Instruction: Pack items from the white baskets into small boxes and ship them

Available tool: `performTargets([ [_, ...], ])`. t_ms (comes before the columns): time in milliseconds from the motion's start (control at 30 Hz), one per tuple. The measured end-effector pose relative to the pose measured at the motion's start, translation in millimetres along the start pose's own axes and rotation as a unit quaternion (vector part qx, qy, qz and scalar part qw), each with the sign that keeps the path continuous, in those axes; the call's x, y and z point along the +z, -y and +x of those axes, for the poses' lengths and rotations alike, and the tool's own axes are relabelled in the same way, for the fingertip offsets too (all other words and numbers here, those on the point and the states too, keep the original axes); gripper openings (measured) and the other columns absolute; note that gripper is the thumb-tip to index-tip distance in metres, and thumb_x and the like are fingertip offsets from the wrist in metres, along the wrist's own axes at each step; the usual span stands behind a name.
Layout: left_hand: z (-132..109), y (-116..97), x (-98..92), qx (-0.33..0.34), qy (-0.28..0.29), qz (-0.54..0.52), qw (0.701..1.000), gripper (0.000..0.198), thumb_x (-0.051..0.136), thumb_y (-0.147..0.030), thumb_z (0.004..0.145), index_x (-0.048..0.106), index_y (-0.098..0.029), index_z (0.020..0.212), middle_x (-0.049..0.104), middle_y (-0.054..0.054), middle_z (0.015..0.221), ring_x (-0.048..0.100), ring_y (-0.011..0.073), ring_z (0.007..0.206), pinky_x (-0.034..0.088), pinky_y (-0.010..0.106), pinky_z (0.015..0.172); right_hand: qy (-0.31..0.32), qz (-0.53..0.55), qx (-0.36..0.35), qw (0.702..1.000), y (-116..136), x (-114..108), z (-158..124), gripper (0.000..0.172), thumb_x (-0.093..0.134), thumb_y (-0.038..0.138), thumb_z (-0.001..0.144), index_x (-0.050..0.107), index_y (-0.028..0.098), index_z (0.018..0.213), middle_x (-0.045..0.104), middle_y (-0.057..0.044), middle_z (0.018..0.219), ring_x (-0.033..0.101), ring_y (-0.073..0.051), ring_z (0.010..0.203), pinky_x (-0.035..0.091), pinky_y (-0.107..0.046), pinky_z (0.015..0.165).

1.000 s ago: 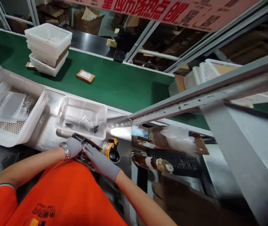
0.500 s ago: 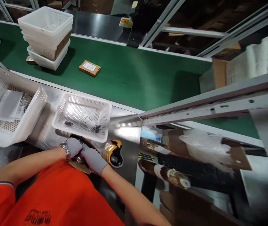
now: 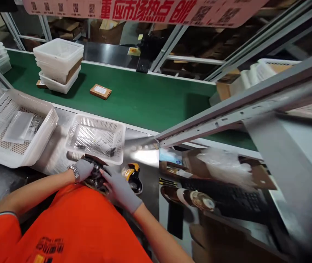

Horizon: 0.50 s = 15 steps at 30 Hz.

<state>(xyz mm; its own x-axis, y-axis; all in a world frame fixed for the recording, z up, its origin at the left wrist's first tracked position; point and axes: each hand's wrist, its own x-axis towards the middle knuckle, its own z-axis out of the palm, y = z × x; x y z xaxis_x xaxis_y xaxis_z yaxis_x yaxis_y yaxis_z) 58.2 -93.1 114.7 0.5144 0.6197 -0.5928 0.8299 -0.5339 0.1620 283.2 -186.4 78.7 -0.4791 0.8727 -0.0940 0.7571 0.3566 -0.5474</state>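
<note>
My left hand (image 3: 85, 170), gloved in grey with a metal watch at the wrist, is closed at the left side of a dark, glossy, crinkled plastic bundle (image 3: 97, 176). Brown cardboard edges show around that bundle, close against my body. On its right side, my right hand (image 3: 119, 186), also in a grey glove, has its fingers stretched and spread, the fingertips by the plastic. Just beyond stands a shallow white basket (image 3: 75, 128) with a labelled packet (image 3: 102, 145) and small dark pieces inside. A yellow and black tape dispenser (image 3: 134, 177) is right of my right hand.
Larger white baskets (image 3: 39, 140) stand at left. Across the green conveyor belt (image 3: 145, 102) are a stack of white baskets (image 3: 58, 60) and a small cardboard box (image 3: 100, 91). A metal frame bar (image 3: 199, 122) slants at right above a keyboard (image 3: 227, 195) and a tape roll (image 3: 202, 200).
My right hand has drawn back to the right from my left, its fingers now spread. More of the dark plastic shows between them. The view has tilted up, showing a pink sign.
</note>
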Motion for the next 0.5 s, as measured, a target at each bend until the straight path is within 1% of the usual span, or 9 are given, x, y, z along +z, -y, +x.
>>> performTargets([
  [67, -14, 0, 0.2, -0.006, -0.019, 0.001, 1.0, 0.052, 0.075, -0.033, 0.102, 0.068, -0.011, 0.149, 0.081, 0.024, 0.13, 0.08, 0.0383, 0.121, 0.065, 0.047, 0.1, -0.051, 0.008, -0.006, 0.999, -2, 1, -14, 0.061, 0.06, 0.005, 0.097, 0.067, 0.021, 0.156, 0.065, -0.021, 0.163, 0.065, -0.032, 0.15, 0.06, -0.052, 0.122],
  [133, -29, 3, 2.9, 0.012, -0.06, -0.007, 0.998, 0.066, 0.08, -0.031, 0.099, 0.061, -0.011, 0.159, 0.078, 0.023, 0.138, 0.076, 0.0385, 0.128, 0.064, 0.048, 0.105, -0.09, 0.012, -0.001, 0.996, -2, 7, -22, 0.053, 0.059, 0.006, 0.1, 0.071, 0.021, 0.149, 0.069, -0.02, 0.159, 0.065, -0.032, 0.15, 0.06, -0.054, 0.122],
  [200, -42, 10, 6.2, 0.046, -0.108, -0.024, 0.993, 0.066, 0.081, -0.027, 0.097, 0.061, -0.013, 0.159, 0.074, 0.023, 0.146, 0.072, 0.0376, 0.136, 0.062, 0.049, 0.113, -0.115, 0.013, 0.019, 0.993, -1, 15, -27, 0.05, 0.059, 0.009, 0.102, 0.073, 0.022, 0.148, 0.068, -0.02, 0.16, 0.063, -0.034, 0.153, 0.06, -0.057, 0.123],
  [267, -50, 23, 9.7, 0.078, -0.169, -0.044, 0.982, 0.067, 0.081, -0.027, 0.097, 0.061, -0.015, 0.159, 0.067, 0.023, 0.159, 0.065, 0.0379, 0.147, 0.057, 0.051, 0.123, -0.151, 0.017, 0.051, 0.987, -1, 23, -30, 0.049, 0.061, 0.015, 0.104, 0.071, 0.022, 0.152, 0.063, -0.022, 0.166, 0.057, -0.037, 0.159, 0.056, -0.061, 0.127],
  [333, -52, 38, 14.8, 0.1, -0.23, -0.06, 0.966, 0.075, 0.085, -0.034, 0.095, 0.058, -0.017, 0.163, 0.054, 0.025, 0.172, 0.052, 0.0418, 0.16, 0.048, 0.059, 0.132, -0.205, 0.025, 0.097, 0.974, -3, 31, -35, 0.053, 0.063, 0.022, 0.105, 0.066, 0.021, 0.158, 0.056, -0.023, 0.172, 0.052, -0.039, 0.164, 0.053, -0.064, 0.131],
  [400, -49, 53, 23.2, 0.124, -0.265, -0.073, 0.953, 0.088, 0.089, -0.045, 0.092, 0.053, -0.017, 0.167, 0.044, 0.027, 0.18, 0.039, 0.0465, 0.17, 0.04, 0.067, 0.136, -0.257, 0.035, 0.135, 0.956, -5, 39, -41, 0.055, 0.063, 0.025, 0.106, 0.064, 0.022, 0.161, 0.059, -0.022, 0.17, 0.056, -0.038, 0.161, 0.054, -0.064, 0.13],
  [467, -41, 65, 34.8, 0.157, -0.267, -0.086, 0.947, 0.1, 0.091, -0.054, 0.088, 0.048, -0.016, 0.171, 0.037, 0.029, 0.183, 0.032, 0.0489, 0.173, 0.037, 0.071, 0.137, -0.273, 0.043, 0.14, 0.951, -5, 46, -44, 0.051, 0.057, 0.024, 0.108, 0.066, 0.023, 0.158, 0.067, -0.019, 0.161, 0.065, -0.035, 0.151, 0.059, -0.06, 0.126],
  [500, -37, 70, 40.9, 0.173, -0.261, -0.093, 0.945, 0.108, 0.092, -0.057, 0.086, 0.044, -0.015, 0.173, 0.035, 0.03, 0.184, 0.03, 0.0494, 0.174, 0.037, 0.07, 0.137, -0.259, 0.042, 0.13, 0.956, -2, 47, -43, 0.049, 0.053, 0.022, 0.11, 0.068, 0.023, 0.156, 0.071, -0.018, 0.156, 0.069, -0.033, 0.146, 0.061, -0.057, 0.123],
])
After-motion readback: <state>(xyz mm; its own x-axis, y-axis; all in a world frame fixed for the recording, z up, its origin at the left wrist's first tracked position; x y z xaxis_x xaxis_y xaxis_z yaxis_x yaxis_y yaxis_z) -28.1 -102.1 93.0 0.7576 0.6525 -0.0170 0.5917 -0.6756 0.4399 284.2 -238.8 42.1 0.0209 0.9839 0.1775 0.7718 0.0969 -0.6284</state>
